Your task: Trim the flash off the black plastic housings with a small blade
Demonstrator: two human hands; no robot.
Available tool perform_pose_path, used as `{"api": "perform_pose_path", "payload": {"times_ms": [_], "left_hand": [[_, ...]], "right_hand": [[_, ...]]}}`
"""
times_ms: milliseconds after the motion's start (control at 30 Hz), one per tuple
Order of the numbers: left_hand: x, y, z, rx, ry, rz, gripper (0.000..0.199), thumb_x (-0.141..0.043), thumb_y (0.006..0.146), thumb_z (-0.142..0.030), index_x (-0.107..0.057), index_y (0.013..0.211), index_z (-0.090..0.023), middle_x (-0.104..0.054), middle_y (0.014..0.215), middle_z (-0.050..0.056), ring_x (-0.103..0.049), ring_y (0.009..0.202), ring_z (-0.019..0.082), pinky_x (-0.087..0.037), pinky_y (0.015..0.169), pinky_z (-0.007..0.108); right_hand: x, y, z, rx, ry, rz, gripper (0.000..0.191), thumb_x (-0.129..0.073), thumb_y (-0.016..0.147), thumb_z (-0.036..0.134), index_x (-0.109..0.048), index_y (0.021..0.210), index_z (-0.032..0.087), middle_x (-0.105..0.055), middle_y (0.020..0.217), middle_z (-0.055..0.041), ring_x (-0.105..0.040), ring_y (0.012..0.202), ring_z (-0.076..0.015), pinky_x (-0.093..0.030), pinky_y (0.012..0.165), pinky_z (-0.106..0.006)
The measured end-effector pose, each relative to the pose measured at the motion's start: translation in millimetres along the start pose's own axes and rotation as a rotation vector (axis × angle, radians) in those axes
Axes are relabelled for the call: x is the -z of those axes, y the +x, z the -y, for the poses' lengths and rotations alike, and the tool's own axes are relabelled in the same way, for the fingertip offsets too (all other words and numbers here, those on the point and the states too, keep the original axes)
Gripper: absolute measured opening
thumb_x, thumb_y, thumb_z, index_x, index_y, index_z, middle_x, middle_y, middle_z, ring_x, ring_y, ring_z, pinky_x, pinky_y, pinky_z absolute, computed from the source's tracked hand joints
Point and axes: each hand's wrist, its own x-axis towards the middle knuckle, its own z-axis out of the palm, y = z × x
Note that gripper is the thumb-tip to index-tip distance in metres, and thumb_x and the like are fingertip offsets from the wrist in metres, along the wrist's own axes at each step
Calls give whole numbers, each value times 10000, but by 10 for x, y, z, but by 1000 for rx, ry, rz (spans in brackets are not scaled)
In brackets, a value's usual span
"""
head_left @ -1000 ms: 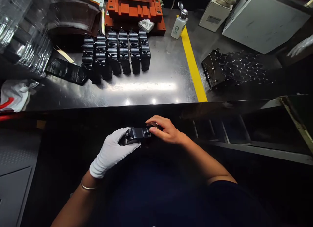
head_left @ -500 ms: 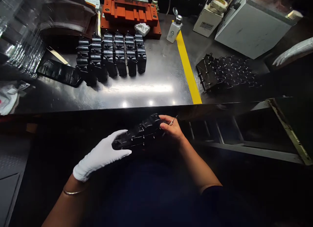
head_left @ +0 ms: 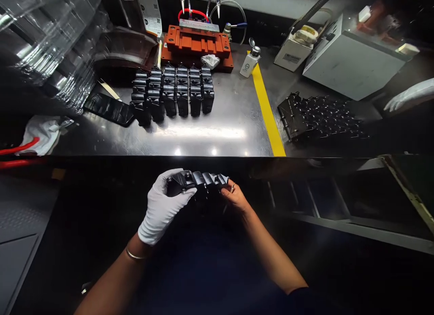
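Observation:
A black ribbed plastic part [head_left: 203, 179] is held between my two hands, in front of the table's front edge. My left hand [head_left: 167, 204], in a white glove, grips its left end with the thumb below and fingers above. My bare right hand [head_left: 235, 197] pinches the part's right end; a small thin item shows at its fingers, too small to make out. Similar black parts [head_left: 183, 91] stand in a row on the metal table [head_left: 233, 120]. More black parts with pins [head_left: 325, 116] lie right of the yellow tape.
An orange-red fixture [head_left: 200, 43] stands at the back, with a white bottle [head_left: 250, 64] beside it. Clear plastic trays [head_left: 57, 39] are stacked at left near a black tray [head_left: 108, 109]. A grey box [head_left: 356, 57] and another person's gloved hand [head_left: 410, 95] are at right.
The held part has turned, showing its ribbed side. My left hand has closed on its left end and moved right. The camera view has shifted, so the table things appear lower and farther right.

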Motion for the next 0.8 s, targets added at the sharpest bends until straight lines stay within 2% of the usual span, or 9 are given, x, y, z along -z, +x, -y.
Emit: {"api": "perform_pose_path", "payload": {"times_ms": [100, 200, 333, 467, 600, 733, 800], "left_hand": [[-61, -22, -75, -8, 4, 26, 573, -902, 619, -295, -653, 1126, -203, -733, 1113, 74, -697, 1057, 254, -535, 1001, 429], [-92, -43, -146, -12, -11, 53, 555, -887, 634, -288, -635, 1120, -200, -734, 1121, 83, -702, 1065, 263, -546, 991, 437], [-78, -58, -164, -44, -16, 59, 546, -882, 636, -276, -627, 1114, -205, -736, 1118, 81, -705, 1067, 267, -544, 997, 447], [-71, -71, -151, -43, -58, 56, 547, -886, 634, -248, -626, 1114, -215, -734, 1116, 68, -704, 1065, 247, -548, 988, 421], [-57, -65, -136, -20, -85, 25, 546, -890, 633, -243, -636, 1116, -222, -719, 1126, 55, -682, 1095, 233, -508, 1035, 413], [39, -14, -89, 68, -158, 3, 558, -899, 615, -266, -647, 1112, -233, -704, 1096, 33, -676, 1032, 205, -527, 973, 359], [102, 18, -61, 132, -189, -6, 569, -919, 569, -273, -660, 1075, -238, -694, 1051, 10, -670, 961, 175, -542, 904, 304]], "right_hand": [[-63, -1, -133, -22, 43, 18, 631, -864, 587, 609, -646, 1007, 191, -530, 668, 48, -367, 524, -44, -312, 480, -184], [-89, -7, -239, -62, 69, 51, 641, -852, 605, 616, -625, 1042, 205, -432, 588, 88, -279, 456, -34, -232, 413, -181], [-83, -11, -271, -94, 81, 61, 651, -852, 612, 600, -617, 1085, 220, -378, 556, 108, -235, 421, -34, -185, 385, -184], [-98, -15, -213, -74, 96, 32, 664, -879, 574, 585, -635, 1059, 203, -481, 625, 76, -324, 481, -41, -292, 448, -185], [-137, -39, -86, -48, 113, 8, 617, -892, 561, 566, -661, 978, 175, -573, 689, 30, -459, 583, -77, -434, 600, -231], [-146, -104, 206, 61, 96, -82, 626, -915, 528, 523, -687, 1006, 190, -665, 801, -10, -587, 722, -138, -504, 745, -290], [-143, -145, 400, 111, 20, -111, 603, -925, 528, 466, -705, 1018, 193, -688, 850, -25, -615, 776, -161, -518, 759, -304]]}}
